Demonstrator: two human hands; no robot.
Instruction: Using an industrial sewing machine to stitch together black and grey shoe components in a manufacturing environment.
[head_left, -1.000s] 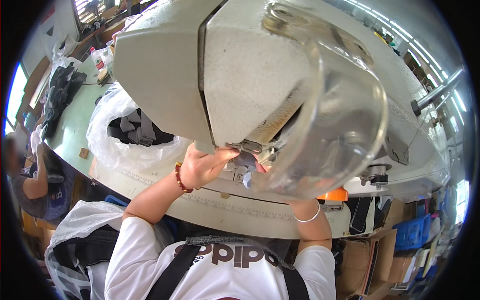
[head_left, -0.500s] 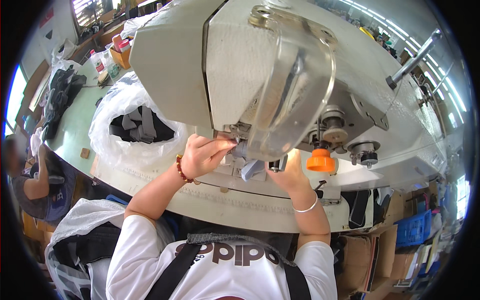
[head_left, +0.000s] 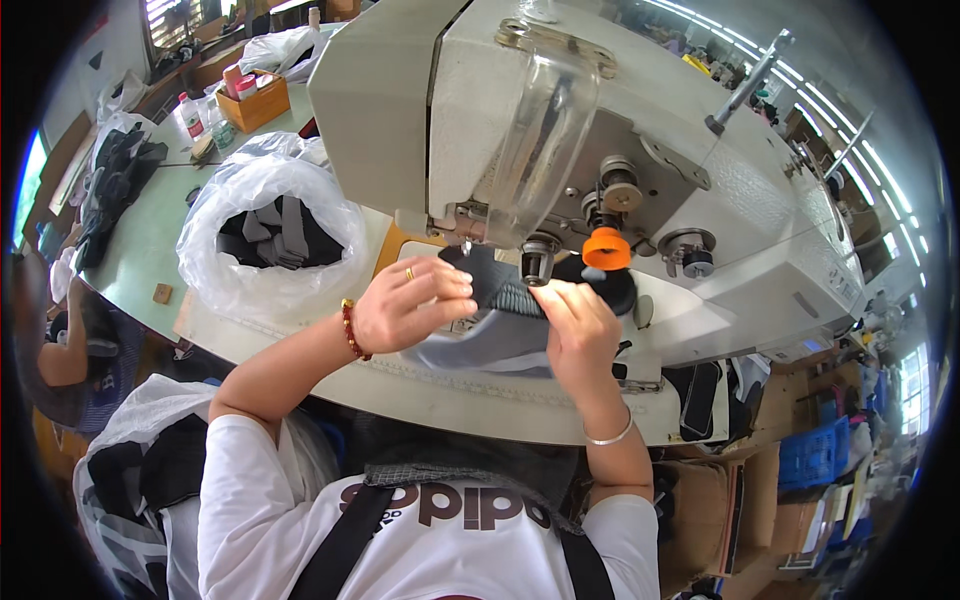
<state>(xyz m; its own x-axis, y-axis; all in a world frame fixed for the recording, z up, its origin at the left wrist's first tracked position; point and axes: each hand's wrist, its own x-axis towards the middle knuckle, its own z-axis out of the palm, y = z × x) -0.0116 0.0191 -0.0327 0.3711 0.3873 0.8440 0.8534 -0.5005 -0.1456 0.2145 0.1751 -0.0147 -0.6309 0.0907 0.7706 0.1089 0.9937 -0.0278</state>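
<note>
A black and grey fabric piece (head_left: 515, 298) with a ribbed band lies on the bed beneath the sewing machine head (head_left: 375, 130). Its pale grey part spreads toward me. At its left edge, my left hand (head_left: 415, 305) is closed, fingertips pinching the dark cloth beside the needle area (head_left: 467, 246). My right hand (head_left: 582, 335) pinches the ribbed edge between thumb and fingers, just below a metal cylinder (head_left: 538, 258) on the machine. A clear guard (head_left: 540, 140) hangs in front of the head, and an orange knob (head_left: 606, 248) sits above my right hand.
Left of the machine, a white plastic bag (head_left: 205, 245) holds dark and grey cloth strips. Bottles (head_left: 190, 117) and a wooden box (head_left: 265, 105) stand farther back on the green table (head_left: 135, 240). Another person (head_left: 75, 350) sits at far left. Cardboard boxes (head_left: 700, 510) and a blue crate (head_left: 815, 455) are at right.
Both hands have shifted; the right has come out from behind the guard. The cloth now lies spread out, with dark and ribbed parts showing. The view has moved slightly.
</note>
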